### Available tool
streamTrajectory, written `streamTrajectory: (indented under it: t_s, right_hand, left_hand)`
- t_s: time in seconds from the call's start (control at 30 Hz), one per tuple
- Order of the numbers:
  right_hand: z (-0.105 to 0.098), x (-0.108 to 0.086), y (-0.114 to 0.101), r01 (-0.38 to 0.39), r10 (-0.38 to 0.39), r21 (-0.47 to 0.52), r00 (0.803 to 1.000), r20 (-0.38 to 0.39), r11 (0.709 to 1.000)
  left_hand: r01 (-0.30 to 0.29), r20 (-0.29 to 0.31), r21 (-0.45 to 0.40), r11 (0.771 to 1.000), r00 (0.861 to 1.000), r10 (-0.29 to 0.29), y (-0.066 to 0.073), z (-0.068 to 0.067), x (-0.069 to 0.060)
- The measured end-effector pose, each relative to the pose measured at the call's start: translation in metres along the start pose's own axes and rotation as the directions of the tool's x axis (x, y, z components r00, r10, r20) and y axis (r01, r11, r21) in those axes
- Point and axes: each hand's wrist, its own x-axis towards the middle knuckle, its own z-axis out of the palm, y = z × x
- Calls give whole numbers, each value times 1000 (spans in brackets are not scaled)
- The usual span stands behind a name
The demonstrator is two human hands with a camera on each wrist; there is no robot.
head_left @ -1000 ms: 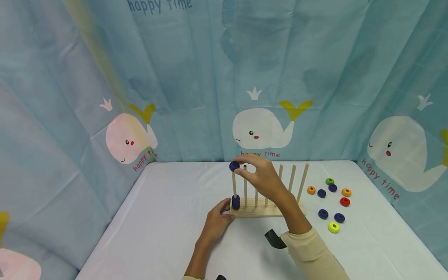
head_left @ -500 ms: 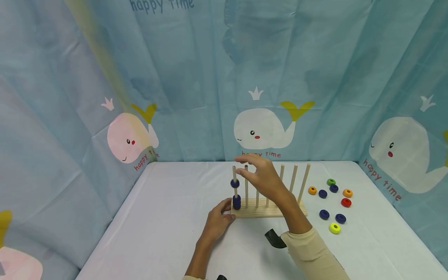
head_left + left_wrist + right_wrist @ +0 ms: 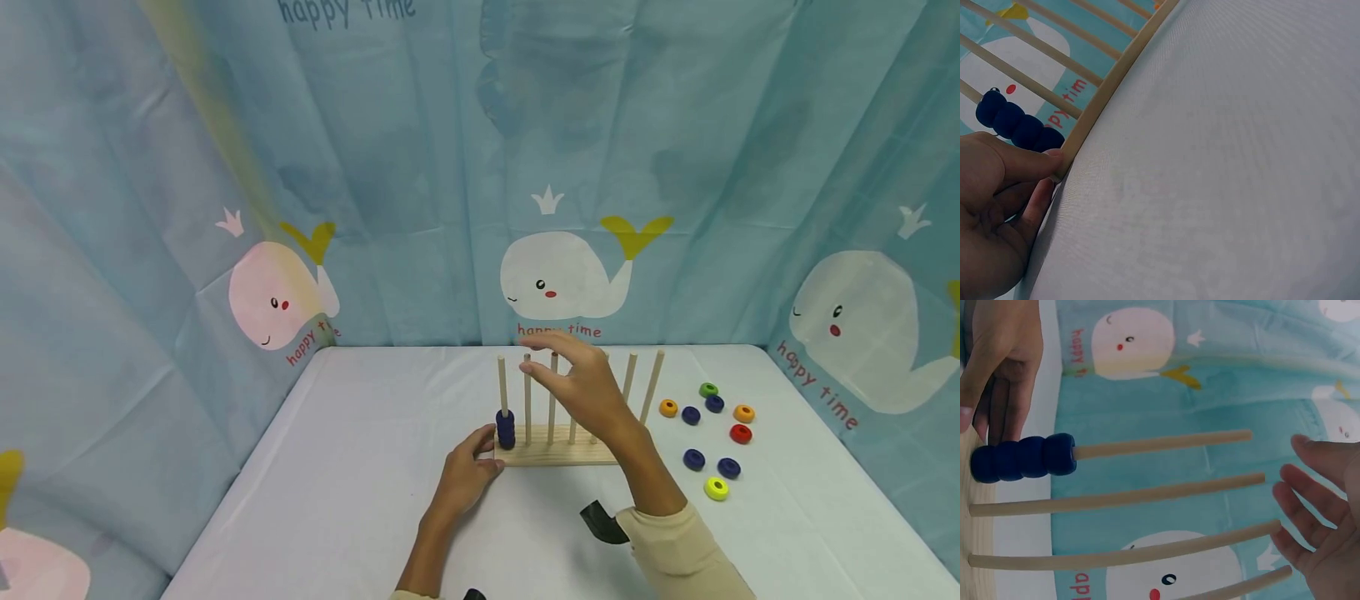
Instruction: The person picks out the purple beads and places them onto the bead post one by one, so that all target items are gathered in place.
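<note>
A wooden base (image 3: 558,452) carries a row of upright pegs. Dark blue rings (image 3: 506,430) are stacked at the bottom of its leftmost peg; the right wrist view shows this stack (image 3: 1022,457) with bare peg beyond it. My left hand (image 3: 463,477) grips the base's left end, and in the left wrist view the thumb of that hand (image 3: 997,206) presses on the edge of the wood (image 3: 1094,109). My right hand (image 3: 588,387) is raised by the peg tops, thumb and fingers apart, holding nothing; it appears empty (image 3: 1329,506) in the right wrist view too.
Right of the base lie loose rings: a green one (image 3: 708,389), a red one (image 3: 741,433), a yellow one (image 3: 716,488), two orange ones and several blue ones (image 3: 693,459). The white table (image 3: 337,467) ends at a blue whale-print curtain (image 3: 405,167).
The blue ring that my right hand held at the top of the leftmost peg was let go and dropped onto the stack. My right hand then moved right. My left hand stayed put.
</note>
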Motion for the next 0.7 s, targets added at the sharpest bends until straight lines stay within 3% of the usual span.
streamTrajectory:
  t_s: [0.27,0.7]
  right_hand:
    - [-20,-7,5,-10,5,-65,997,-78,998]
    - [-58,-29,18,-73,55,-92,981,-185,993]
  left_hand:
    - [-6,-8,2,1000,1000,7,-1,1,0]
    - [8,-16,21,1000,1000,-7,2,1,-2]
